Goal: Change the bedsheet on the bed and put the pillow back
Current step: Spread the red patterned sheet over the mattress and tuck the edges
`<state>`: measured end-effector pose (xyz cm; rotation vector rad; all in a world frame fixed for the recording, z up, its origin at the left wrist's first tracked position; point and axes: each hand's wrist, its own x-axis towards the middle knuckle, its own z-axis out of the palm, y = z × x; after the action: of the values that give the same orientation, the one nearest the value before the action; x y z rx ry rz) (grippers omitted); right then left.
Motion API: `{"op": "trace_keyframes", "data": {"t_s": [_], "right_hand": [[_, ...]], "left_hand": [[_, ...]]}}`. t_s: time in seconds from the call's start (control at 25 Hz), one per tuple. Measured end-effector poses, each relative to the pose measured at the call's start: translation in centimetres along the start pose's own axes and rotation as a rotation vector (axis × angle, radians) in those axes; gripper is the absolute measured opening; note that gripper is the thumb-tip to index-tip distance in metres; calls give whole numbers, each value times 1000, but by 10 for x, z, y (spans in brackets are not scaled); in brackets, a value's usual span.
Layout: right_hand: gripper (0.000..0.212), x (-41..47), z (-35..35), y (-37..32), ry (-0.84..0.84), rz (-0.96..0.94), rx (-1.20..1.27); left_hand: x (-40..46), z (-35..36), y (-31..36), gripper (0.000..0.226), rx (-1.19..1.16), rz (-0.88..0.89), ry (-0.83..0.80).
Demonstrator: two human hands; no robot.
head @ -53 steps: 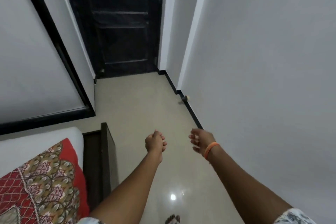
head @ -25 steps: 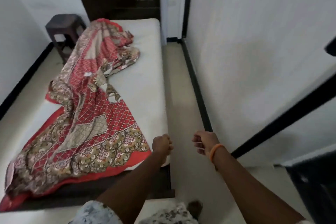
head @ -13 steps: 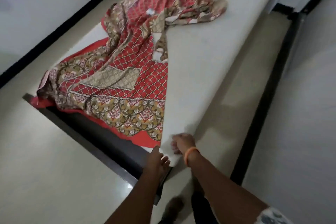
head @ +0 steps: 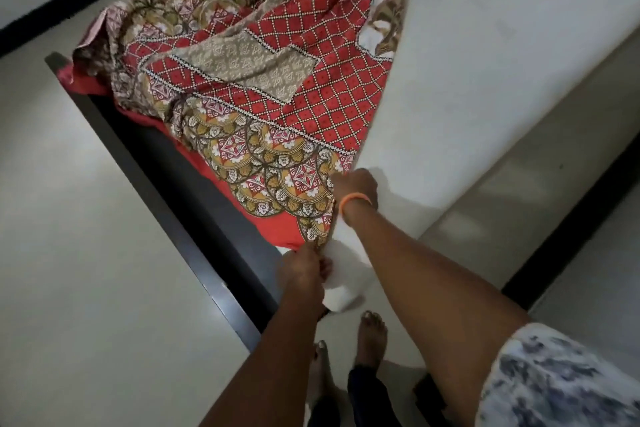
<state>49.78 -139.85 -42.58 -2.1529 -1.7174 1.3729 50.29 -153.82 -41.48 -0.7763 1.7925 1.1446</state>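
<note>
Hands at mattress [head: 467,87] corner. Left hand [head: 303,269] pinches the sheet [head: 277,90] hem; right hand [head: 356,184], just above it, grips the sheet edge. Sheet spreads away from both grips, bunched across the bed's far-left half.

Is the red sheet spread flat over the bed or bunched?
Bunched. The red sheet lies wrinkled along one side, leaving the white mattress bare. Both hands, left and right, hold its edge.
</note>
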Motion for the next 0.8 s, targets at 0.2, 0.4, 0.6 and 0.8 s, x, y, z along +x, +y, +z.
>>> {"op": "trace_keyframes", "data": {"t_s": [0.2,0.4,0.6,0.8], "right_hand": [[23,-31,-30,57,-50,-71,-100],[16,-153,-46,198,18,110,-105],[36,-146,-30,234,-87,357,-110],[55,-125,-58,175,29,374,-26]], "left_hand": [[-15,-68,-53,28,103,-71,-94],[-20,-135,-143,17,494,-201,-62],[-14,-161,-172,32,442,-250,-36],[-41,-130,-122,17,482,-113,-153]]}}
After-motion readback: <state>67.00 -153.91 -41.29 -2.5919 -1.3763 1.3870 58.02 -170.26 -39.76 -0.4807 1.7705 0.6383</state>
